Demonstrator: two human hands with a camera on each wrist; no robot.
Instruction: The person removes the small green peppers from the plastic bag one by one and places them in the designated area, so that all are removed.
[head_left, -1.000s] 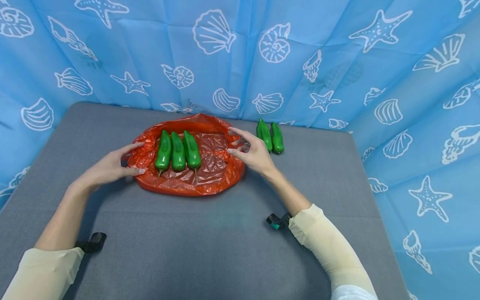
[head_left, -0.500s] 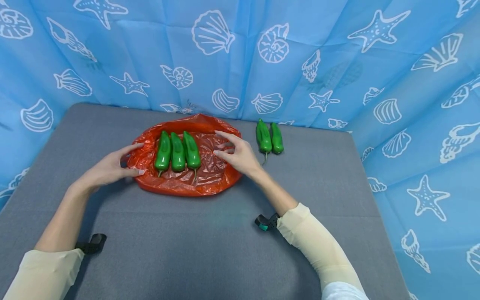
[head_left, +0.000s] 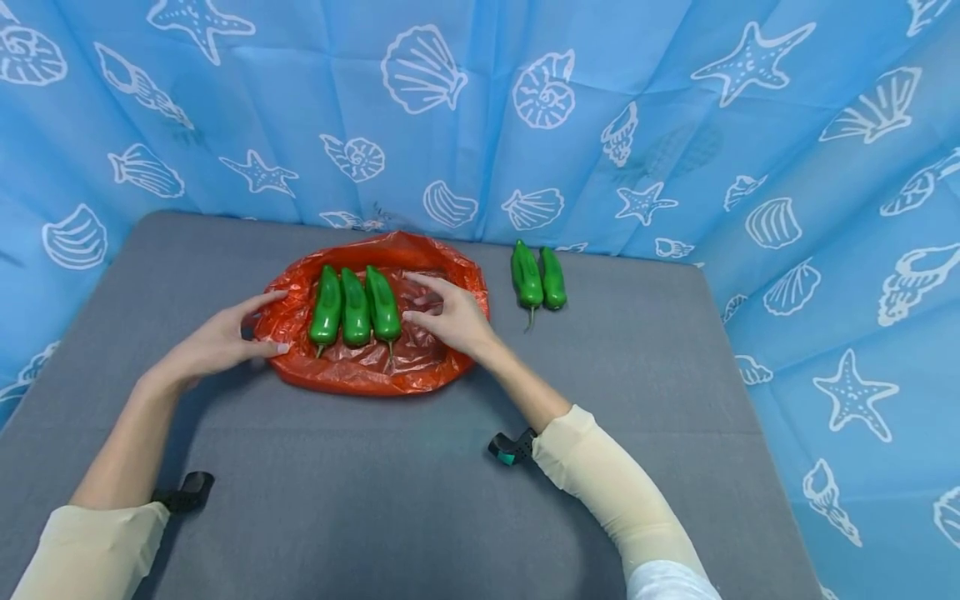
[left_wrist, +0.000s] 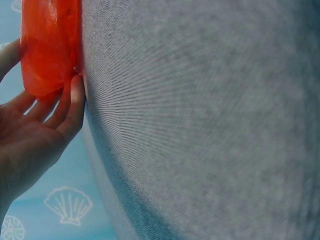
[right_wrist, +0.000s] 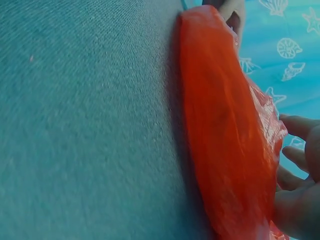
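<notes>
Head view, left to right: the left hand is curled round the left rim of the red plastic bag. Inside the bag, three green peppers lie side by side. Next, the right hand reaches over the bag's right half, thumb and fingers apart; fingertip contact with the nearest pepper is hard to tell. Farther right, two more peppers lie on the gray table.
</notes>
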